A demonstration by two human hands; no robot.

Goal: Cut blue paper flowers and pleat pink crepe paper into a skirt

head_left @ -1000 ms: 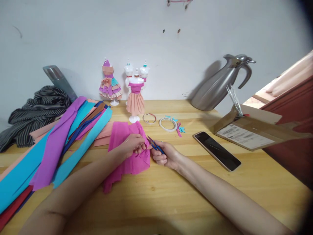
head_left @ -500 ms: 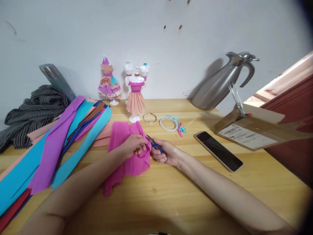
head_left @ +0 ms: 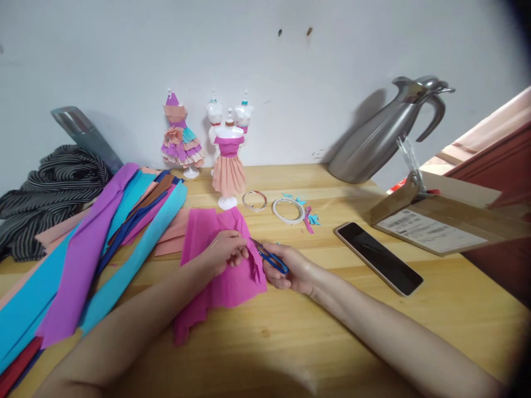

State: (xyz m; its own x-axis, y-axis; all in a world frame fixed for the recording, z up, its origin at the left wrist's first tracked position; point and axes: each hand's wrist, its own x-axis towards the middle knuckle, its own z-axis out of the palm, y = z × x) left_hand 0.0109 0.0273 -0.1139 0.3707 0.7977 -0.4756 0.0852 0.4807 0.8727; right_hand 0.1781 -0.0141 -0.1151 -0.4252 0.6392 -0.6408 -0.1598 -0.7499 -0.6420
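Note:
A magenta sheet of crepe paper (head_left: 224, 287) lies on the wooden table in front of me. My left hand (head_left: 229, 253) pinches its upper part, with the fingers curled over it. Blue-handled thread snips (head_left: 274, 260) sit in my right hand (head_left: 290, 270), and their blades reach the right side of the sheet, close to my left fingertips. The blade tips are partly hidden by the paper. Just behind the sheet stands a small mannequin (head_left: 229, 160) in a magenta top and a peach pleated skirt.
Strips of coloured crepe paper (head_left: 91, 243) spread across the left. Further back are a ruffled-dress mannequin (head_left: 182, 138), a tape roll (head_left: 288, 211) and blue scraps (head_left: 314, 219). A phone (head_left: 379, 258), a cardboard box (head_left: 440, 224) and a steel jug (head_left: 373, 138) occupy the right.
The snips and my right hand have shifted slightly right and down in view. The right side of the magenta paper has unfolded and spread outward. The view has shifted a little.

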